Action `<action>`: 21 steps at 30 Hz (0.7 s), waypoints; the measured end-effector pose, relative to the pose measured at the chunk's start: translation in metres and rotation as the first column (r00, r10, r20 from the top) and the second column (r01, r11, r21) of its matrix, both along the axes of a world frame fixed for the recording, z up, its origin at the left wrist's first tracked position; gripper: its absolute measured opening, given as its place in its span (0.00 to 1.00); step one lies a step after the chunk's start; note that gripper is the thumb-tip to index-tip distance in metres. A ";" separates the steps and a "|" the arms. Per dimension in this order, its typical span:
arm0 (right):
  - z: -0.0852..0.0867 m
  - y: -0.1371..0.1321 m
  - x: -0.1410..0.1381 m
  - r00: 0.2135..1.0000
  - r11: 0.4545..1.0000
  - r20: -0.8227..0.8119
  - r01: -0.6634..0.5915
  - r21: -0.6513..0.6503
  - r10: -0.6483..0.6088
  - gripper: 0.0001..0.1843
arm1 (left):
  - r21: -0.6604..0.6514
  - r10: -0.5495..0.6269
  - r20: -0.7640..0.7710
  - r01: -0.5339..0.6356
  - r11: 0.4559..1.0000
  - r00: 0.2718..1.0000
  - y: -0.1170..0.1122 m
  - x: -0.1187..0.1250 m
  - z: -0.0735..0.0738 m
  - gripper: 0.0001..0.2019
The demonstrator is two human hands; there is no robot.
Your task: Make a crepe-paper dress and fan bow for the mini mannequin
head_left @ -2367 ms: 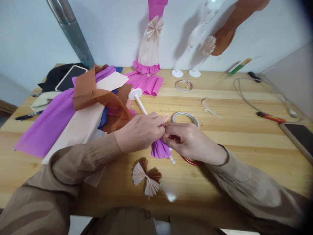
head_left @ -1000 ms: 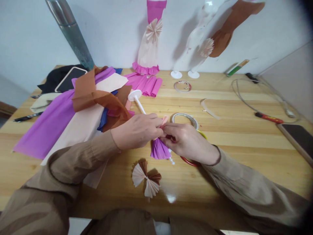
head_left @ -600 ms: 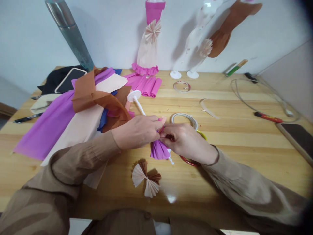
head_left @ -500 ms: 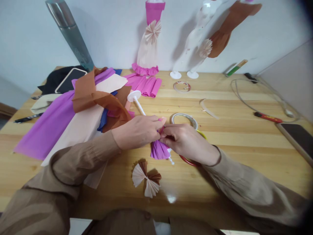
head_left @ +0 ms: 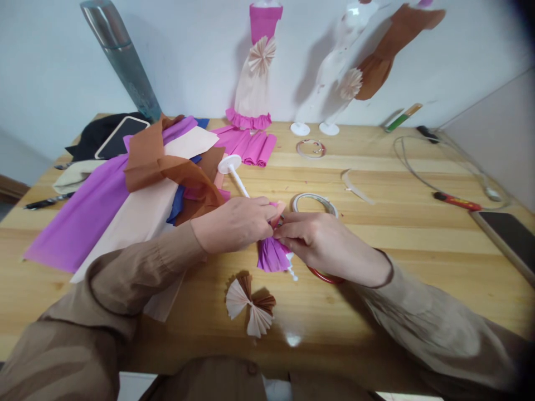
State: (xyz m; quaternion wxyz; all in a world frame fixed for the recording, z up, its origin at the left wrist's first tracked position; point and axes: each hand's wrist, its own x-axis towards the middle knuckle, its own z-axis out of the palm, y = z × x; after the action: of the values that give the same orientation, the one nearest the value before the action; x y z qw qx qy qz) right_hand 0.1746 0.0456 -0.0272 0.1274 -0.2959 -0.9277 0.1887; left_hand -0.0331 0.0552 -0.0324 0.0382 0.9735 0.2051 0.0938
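Observation:
A small white doll mannequin lies tilted on the table, its round base pointing away from me. Purple pleated crepe paper is wrapped around it, with pink and peach paper beside the fingers. My left hand is closed around the wrapped mannequin from the left. From the right, my right hand pinches at the gathered top of the purple paper; its fingertips are partly hidden. Nearer to me lies a fan-folded paper bow in cream and brown.
A tape roll and a red ring lie by my right hand. Crepe paper sheets are heaped at left, below a tall flask. Dressed mannequins stand at the back. A cutter and phone are at right.
My right hand has shifted slightly right, its fingers still at the gathered purple paper. My left hand and the mannequin have hardly moved.

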 end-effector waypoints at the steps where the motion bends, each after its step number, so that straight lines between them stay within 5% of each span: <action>1: 0.000 0.000 -0.001 1.000 1.000 0.009 -0.010 0.003 0.010 0.13 | -0.020 -0.003 0.010 0.003 1.000 1.000 0.000 0.000 0.000 0.13; 13: 0.003 0.000 -0.002 0.970 0.973 0.203 -0.167 0.159 0.134 0.15 | -0.066 0.085 -0.054 -0.088 0.994 0.995 0.000 0.005 -0.004 0.14; 21: 0.004 0.000 -0.003 0.971 0.983 0.197 -0.157 0.098 0.136 0.14 | -0.088 0.111 -0.019 -0.112 0.990 0.994 0.002 0.006 -0.003 0.10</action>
State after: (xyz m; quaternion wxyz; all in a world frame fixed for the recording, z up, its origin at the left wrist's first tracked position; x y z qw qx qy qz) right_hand 0.1715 0.0457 -0.0228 0.0410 -0.2353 -0.9641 0.1159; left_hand -0.0270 0.0575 -0.0349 0.0748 0.9585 0.2634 0.0798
